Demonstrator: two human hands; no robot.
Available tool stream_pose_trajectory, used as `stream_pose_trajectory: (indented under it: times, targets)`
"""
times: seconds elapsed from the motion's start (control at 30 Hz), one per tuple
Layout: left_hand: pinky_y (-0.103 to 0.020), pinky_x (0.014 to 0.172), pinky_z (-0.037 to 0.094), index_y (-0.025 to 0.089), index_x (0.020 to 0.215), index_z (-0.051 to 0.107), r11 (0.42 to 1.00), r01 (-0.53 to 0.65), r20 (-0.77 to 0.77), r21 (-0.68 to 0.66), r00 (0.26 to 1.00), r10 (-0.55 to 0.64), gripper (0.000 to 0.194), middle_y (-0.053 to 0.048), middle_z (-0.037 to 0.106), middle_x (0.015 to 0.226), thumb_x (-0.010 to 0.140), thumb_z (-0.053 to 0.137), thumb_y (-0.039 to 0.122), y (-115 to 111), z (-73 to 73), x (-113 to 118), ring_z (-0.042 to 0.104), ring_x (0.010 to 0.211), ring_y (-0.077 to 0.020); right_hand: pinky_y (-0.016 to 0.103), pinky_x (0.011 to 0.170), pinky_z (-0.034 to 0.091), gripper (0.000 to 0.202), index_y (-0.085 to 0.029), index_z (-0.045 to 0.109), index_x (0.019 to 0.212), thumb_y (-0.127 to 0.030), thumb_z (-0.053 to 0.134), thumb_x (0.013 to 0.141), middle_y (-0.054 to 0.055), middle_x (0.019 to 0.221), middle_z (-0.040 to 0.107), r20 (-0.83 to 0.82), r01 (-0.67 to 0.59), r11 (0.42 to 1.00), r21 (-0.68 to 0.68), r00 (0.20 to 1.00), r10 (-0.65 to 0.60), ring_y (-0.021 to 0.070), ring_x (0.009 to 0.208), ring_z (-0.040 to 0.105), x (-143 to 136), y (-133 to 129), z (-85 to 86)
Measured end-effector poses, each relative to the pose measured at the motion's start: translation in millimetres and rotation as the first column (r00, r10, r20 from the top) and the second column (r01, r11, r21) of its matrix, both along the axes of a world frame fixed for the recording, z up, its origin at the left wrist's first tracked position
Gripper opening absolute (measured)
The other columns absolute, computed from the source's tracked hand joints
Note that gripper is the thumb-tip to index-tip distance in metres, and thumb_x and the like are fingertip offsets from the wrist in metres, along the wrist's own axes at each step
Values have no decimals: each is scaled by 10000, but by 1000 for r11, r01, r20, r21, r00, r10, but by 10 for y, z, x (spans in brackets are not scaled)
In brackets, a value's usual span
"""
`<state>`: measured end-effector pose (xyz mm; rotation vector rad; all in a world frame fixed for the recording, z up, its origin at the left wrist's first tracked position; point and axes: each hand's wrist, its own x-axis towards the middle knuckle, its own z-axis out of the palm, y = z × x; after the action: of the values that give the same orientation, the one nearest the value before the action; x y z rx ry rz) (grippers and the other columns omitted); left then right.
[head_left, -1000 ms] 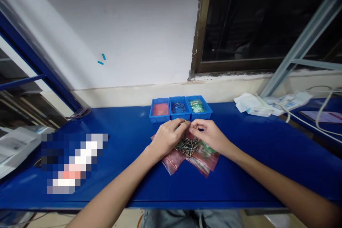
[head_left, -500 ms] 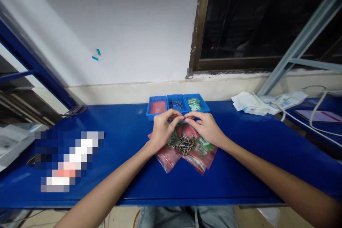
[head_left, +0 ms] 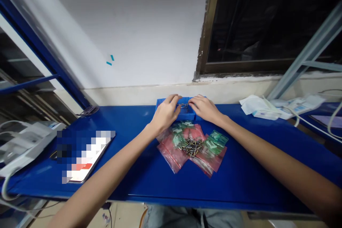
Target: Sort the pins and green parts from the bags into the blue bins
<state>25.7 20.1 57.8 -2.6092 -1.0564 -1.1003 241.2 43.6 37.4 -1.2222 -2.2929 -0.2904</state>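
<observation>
**Screws [head_left: 185,106] between two reaching hands, at the middle blue tray [head_left: 187,115]**

Observed just between the opposing fingertips: thin metal screws, either inside the tray or right above it; cannot tell which. Noted left hand [head_left: 166,114] back-up, arm stretched forward, fingers curled inward over the tray's left side. Noted right hand [head_left: 205,109] facing it from the other side, likewise back-up, forearm slanting in, fingers bent toward the screws. Saw tips of both near the metal; cannot tell whether clamped on a screw or apart.

Located closer to the body, near but apart from both hands: a screw pile [head_left: 192,146], resting on fanned-out red bags [head_left: 174,154] and green bags [head_left: 217,141]. Found all of this on a glossy blue worktop [head_left: 149,185].

Farther left, recorded a phone [head_left: 92,160], screen mostly pixelated and unreadable. Far right, near the wall [head_left: 149,35], logged white packs [head_left: 263,111] with print too small to read, plus a white cable [head_left: 312,121]. On the wall, counted two teal strips [head_left: 109,63].
</observation>
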Motion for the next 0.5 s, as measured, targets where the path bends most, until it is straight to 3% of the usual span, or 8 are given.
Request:
stream_pose_trajectory:
  times: [0.1, 0.23, 0.33, 0.37, 0.4, 0.43, 0.47, 0.5]
  targets:
    - [-416, 828, 607, 221, 1316, 545, 990, -95, -214, 105, 970, 115, 349, -121, 571, 1320, 981, 452, 251, -598, -257, -171, 647, 1064, -245, 411, 848, 507, 283, -158, 655, 1147, -225, 435, 983, 122, 1066, 686, 44, 47, 999, 28, 998, -48, 273, 1040, 595, 41, -29, -47]
    - [-427, 675, 616, 503, 1279, 529, 969, -12, -377, 246, 920, 107, 331, -2, 613, 1213, 986, 443, 373, -1535, -1106, -327, 645, 989, -245, 451, 900, 516, 339, -184, 596, 1265, -230, 393, 998, 109, 1157, 668, -34, 15, 999, 51, 999, -14, 273, 1104, 583, 158, -408, -91]
    - [-354, 783, 580, 400, 1217, 583, 969, -15, -307, 248, 947, 94, 291, -73, 577, 1265, 932, 582, 457, -1889, -1707, -205, 591, 1082, -224, 450, 949, 508, 341, -204, 571, 1290, -225, 401, 995, 92, 1210, 655, -99, -7, 1000, 13, 995, 9, 259, 1139, 586, 227, -703, -136]
    - [-384, 866, 564, 274, 1202, 614, 972, -19, -273, 236, 958, 85, 272, -105, 569, 1297, 981, 519, 401, -1927, -1863, -128, 592, 1052, -210, 451, 953, 507, 342, -203, 563, 1297, -227, 404, 995, 93, 1205, 656, -117, -7, 1000, 0, 993, 7, 257, 1133, 592, 234, -771, -156]
    - [-345, 762, 574, 425, 1152, 623, 982, -59, -229, 178, 968, 100, 266, -37, 596, 1263, 887, 648, 439, -1934, -1998, -45, 600, 1081, -235, 452, 954, 507, 344, -202, 554, 1303, -229, 406, 994, 94, 1196, 658, -128, -9, 1000, -15, 992, 7, 257, 1126, 597, 232, -821, -176]
    - [-306, 831, 555, 357, 1155, 622, 999, -37, -212, -24, 977, 31, 220, -54, 581, 1267, 937, 610, 381, -1917, -2116, 33, 598, 1085, -192, 452, 952, 509, 345, -202, 547, 1308, -230, 409, 993, 95, 1185, 660, -137, -16, 999, -29, 991, 12, 257, 1121, 600, 224, -854, -195]
    - [-407, 883, 549, 182, 1212, 589, 961, 31, -176, -276, 981, -82, 286, -103, 585, 1250, 966, 575, 327, -1885, -2219, 100, 614, 1048, -215, 449, 947, 512, 347, -205, 541, 1313, -229, 411, 991, 93, 1175, 661, -143, -28, 999, -44, 989, 22, 255, 1117, 602, 212, -872, -211]
    - [-304, 869, 525, 321, 1153, 625, 851, 74, -124, -520, 979, -161, 224, -50, 590, 1231, 930, 635, 319, -1845, -2309, 149, 605, 1096, -197, 444, 941, 517, 351, -210, 536, 1318, -228, 414, 990, 91, 1171, 660, -149, -42, 997, -58, 988, 33, 252, 1116, 602, 198, -879, -224]
